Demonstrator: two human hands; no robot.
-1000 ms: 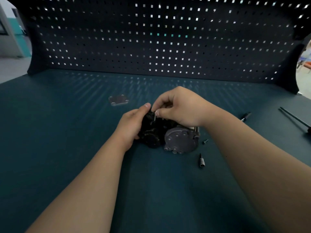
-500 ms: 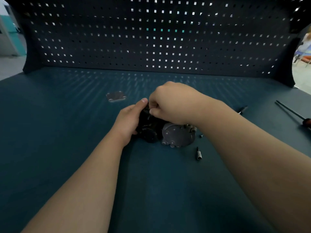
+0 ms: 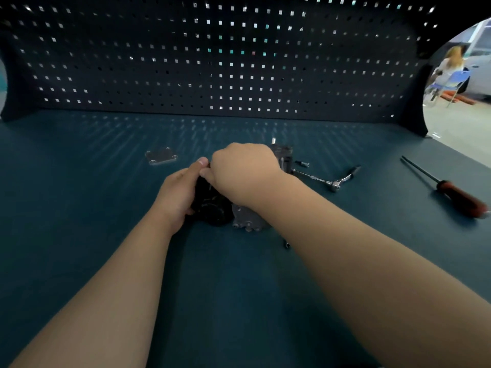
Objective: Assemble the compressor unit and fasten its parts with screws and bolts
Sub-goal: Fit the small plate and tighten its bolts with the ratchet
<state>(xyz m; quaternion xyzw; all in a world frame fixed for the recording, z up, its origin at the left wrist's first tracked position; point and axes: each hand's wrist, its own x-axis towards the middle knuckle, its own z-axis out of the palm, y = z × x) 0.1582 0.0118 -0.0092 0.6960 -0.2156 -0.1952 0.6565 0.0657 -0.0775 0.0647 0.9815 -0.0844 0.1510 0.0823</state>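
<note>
Screw-fitting step, likely: left hand (image 3: 178, 193) grips the compressor (image 3: 212, 208), right hand (image 3: 244, 171) curls over its top; can't tell what it pinches. Next likely needs the screwdriver (image 3: 459, 195) or ratchet (image 3: 334, 185).

Bare forearms, left hand (image 3: 178, 193), right hand (image 3: 245, 172)
</note>
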